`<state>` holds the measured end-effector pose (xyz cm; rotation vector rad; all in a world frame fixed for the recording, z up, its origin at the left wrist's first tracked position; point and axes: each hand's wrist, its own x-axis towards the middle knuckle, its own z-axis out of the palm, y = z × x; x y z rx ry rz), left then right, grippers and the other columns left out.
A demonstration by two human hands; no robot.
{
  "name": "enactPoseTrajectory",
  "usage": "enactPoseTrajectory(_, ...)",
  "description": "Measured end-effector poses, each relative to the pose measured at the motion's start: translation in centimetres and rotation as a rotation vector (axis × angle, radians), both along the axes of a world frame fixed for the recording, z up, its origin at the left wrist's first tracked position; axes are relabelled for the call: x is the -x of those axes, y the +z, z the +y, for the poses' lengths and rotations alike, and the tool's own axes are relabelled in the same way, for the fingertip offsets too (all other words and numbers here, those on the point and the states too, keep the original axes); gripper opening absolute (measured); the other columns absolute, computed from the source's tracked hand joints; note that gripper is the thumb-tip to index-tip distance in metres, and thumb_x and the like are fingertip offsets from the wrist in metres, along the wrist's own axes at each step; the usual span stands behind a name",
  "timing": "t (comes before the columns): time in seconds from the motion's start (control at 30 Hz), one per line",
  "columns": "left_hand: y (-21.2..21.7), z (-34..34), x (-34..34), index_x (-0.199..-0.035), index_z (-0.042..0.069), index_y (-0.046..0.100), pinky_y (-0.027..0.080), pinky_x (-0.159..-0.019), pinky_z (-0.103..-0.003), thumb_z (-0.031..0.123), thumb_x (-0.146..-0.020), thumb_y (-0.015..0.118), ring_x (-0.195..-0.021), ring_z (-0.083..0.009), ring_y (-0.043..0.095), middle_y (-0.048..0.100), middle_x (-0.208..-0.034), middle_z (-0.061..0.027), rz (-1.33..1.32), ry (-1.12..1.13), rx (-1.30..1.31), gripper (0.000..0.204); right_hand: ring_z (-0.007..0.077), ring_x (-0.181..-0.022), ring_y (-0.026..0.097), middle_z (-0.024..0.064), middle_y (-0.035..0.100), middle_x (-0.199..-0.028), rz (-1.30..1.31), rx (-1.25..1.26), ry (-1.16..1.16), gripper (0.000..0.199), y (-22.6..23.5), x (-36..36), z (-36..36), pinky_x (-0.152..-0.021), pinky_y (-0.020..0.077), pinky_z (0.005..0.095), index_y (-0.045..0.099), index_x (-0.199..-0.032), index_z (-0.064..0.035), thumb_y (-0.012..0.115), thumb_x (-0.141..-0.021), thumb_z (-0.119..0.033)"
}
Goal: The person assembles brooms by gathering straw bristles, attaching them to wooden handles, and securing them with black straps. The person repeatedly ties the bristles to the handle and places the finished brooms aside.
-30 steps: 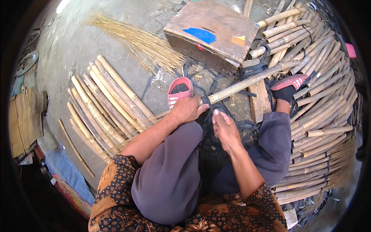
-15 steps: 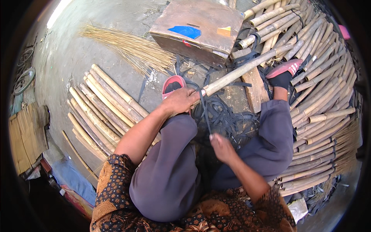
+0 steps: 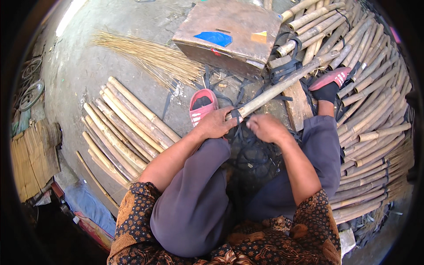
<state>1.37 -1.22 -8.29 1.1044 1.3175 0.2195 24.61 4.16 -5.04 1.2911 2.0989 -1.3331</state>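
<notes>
A long bamboo pole slants from between my knees up toward the right. My left hand is closed around its near end. Black rubber strips hang in a tangle just below the pole's end, and my right hand pinches one of them close beside the left hand. My feet wear pink sandals, the left sandal beside my left hand, the right sandal resting by a wooden plank under the pole.
Cut bamboo poles lie in a row on the concrete to my left. A much bigger stack of bamboo fills the right side. A worn wooden box stands ahead, with a sheaf of thin bamboo splints to its left.
My right hand has come up from my lap to the pole's end beside my left hand. The left hand has kept its grip on the pole.
</notes>
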Motion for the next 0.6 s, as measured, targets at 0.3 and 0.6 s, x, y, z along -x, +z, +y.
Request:
enactPoseTrajectory(0.3, -2.3, -1.7, -0.6, -0.143, 0.004, 0.058, 0.056, -0.069, -0.038, 0.042, -0.096, 0.073, -0.072, -0.0236, 0.074, 0.073, -0.081, -0.0146, 0.255, -0.042, -0.468, 0.062, 0.0429, -0.102, 0.069, 0.0183, 0.07, -0.113, 0.156, -0.482, 0.068, 0.033, 2.0, 3.1, 2.5, -0.084, 0.055, 0.0532, 0.063, -0.123, -0.0088, 0.067, -0.098, -0.029)
enactPoseTrajectory(0.6, -1.8, -0.5, -0.3, -0.138, -0.01, 0.057, 0.052, -0.056, -0.028, 0.035, -0.087, 0.088, -0.062, -0.0112, 0.066, 0.073, -0.081, -0.009, -0.035, 0.267, 0.106, 0.075, 0.0472, -0.094, 0.066, 0.0239, 0.067, -0.096, 0.29, -0.246, -0.31, 0.016, -0.2, 1.8, -3.7, -0.076, 0.051, 0.0535, 0.059, -0.101, -0.0048, 0.06, -0.101, -0.021)
